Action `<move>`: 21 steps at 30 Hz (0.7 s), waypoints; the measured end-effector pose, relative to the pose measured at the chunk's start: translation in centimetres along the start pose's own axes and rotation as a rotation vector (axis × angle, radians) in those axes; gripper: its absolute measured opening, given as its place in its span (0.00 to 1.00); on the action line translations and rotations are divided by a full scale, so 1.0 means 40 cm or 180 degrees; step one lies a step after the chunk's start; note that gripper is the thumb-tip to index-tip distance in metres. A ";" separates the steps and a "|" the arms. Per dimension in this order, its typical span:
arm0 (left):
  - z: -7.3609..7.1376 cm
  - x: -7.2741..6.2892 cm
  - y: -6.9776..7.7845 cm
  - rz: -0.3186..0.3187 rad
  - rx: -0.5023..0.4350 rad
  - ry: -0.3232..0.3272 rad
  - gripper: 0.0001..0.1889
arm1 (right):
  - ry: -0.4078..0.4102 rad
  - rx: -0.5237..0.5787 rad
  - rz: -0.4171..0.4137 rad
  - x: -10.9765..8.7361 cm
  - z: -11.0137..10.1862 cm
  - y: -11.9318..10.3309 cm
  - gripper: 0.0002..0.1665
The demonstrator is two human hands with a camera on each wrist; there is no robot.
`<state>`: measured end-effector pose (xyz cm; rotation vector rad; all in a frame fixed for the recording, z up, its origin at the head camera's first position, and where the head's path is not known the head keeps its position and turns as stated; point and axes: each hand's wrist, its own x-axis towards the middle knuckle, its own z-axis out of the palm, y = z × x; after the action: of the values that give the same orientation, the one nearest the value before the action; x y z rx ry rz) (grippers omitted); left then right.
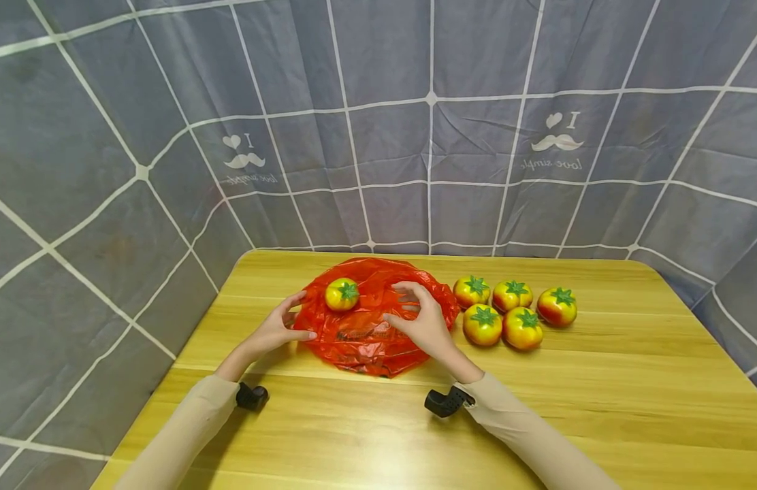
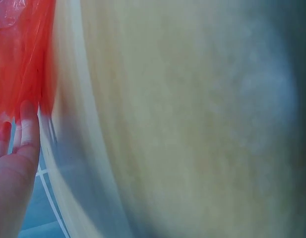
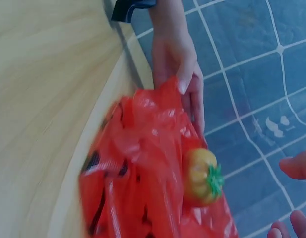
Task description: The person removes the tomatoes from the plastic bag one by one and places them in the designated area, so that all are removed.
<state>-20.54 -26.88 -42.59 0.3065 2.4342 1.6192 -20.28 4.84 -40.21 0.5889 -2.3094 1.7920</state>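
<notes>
A thin red plastic bag [image 1: 369, 350] lies spread and crumpled on the wooden table. On its upper left part sits a glossy yellow tomato [image 1: 342, 295] with a green leafy top. My left hand [image 1: 276, 325] is at the bag's left edge, thumb and fingers spread apart and touching the plastic. In the right wrist view, the left thumb [image 3: 184, 79] lies right at a raised corner of the bag. Over the bag's right part, my right hand [image 1: 424, 323] hovers with fingers parted and nothing between them.
Several yellow-red tomatoes [image 1: 482, 325] stand grouped just right of the bag, close to the right hand. A grey curtain [image 1: 391, 150] with white grid lines hangs behind and left of the table [image 1: 348, 429]. Black wrist mounts [image 1: 446, 401] stick out inward from both sleeves.
</notes>
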 end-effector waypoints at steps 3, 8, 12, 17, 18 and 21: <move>0.000 0.000 0.000 0.0020 -0.0009 0.0004 0.48 | -0.0003 0.0077 0.0028 0.014 0.020 -0.006 0.30; 0.000 0.000 -0.002 0.0007 -0.0008 0.0013 0.48 | -0.0027 0.0204 0.0134 0.039 0.048 -0.018 0.29; 0.000 0.001 -0.001 -0.0002 -0.0048 0.0006 0.48 | -0.0043 0.0249 0.0207 0.061 0.066 -0.027 0.30; 0.001 0.002 0.001 0.0013 -0.0089 -0.0008 0.48 | -0.0068 0.0303 0.0284 0.086 0.085 -0.032 0.30; 0.001 0.002 0.001 0.0017 -0.0095 -0.0011 0.48 | -0.0068 0.0314 0.0293 0.090 0.088 -0.032 0.29; 0.002 0.001 0.001 0.0019 -0.0116 -0.0013 0.48 | -0.0064 0.0358 0.0323 0.103 0.100 -0.028 0.30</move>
<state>-20.55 -26.78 -42.58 0.3112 2.4001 1.6614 -23.12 -0.08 -38.82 0.5167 -2.3019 1.9811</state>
